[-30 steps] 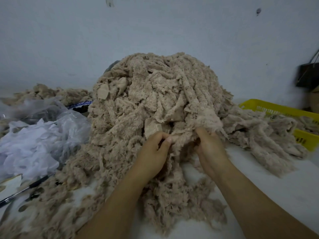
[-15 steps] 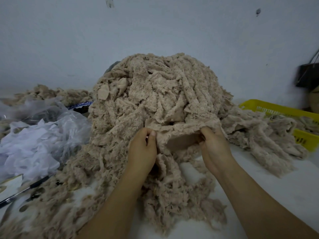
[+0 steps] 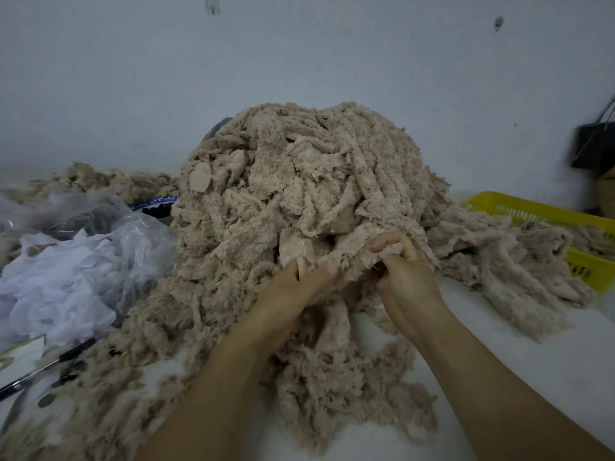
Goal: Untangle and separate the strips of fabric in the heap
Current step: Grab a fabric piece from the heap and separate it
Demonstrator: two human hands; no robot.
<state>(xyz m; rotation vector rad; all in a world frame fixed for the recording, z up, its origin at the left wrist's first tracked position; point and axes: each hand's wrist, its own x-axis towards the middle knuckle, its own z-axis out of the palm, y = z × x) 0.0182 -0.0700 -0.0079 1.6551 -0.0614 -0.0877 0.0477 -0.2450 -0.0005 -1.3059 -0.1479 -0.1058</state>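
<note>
**Entry: both hands on one strip at the front of the heap**

I logged the heap (image 3: 299, 194) of beige, fuzzy fabric strips standing tall at the middle of the white counter (image 3: 549, 361), backed by a pale wall (image 3: 299, 61). Loose strips trailed from its base toward the camera. More of them spread to the right, up to and over the rim of a yellow basket (image 3: 532, 211).

The left hand (image 3: 293, 294) and right hand (image 3: 406, 277) sat near each other at the heap's front face. Both were clamped on the same strip (image 3: 346, 264), which spanned the short gap between them. The left hand pinched its left end. The right hand's fingers (image 3: 389, 242) curled over its upper edge. The strip's far parts ran into the heap; I could not tell where it ended.

To the left I noted crumpled clear plastic bags (image 3: 133, 234) holding white material, a dark pen (image 3: 50, 364) on the counter, and a lower beige pile (image 3: 100, 181) behind them. A black bag (image 3: 595, 144) hung at far right.
</note>
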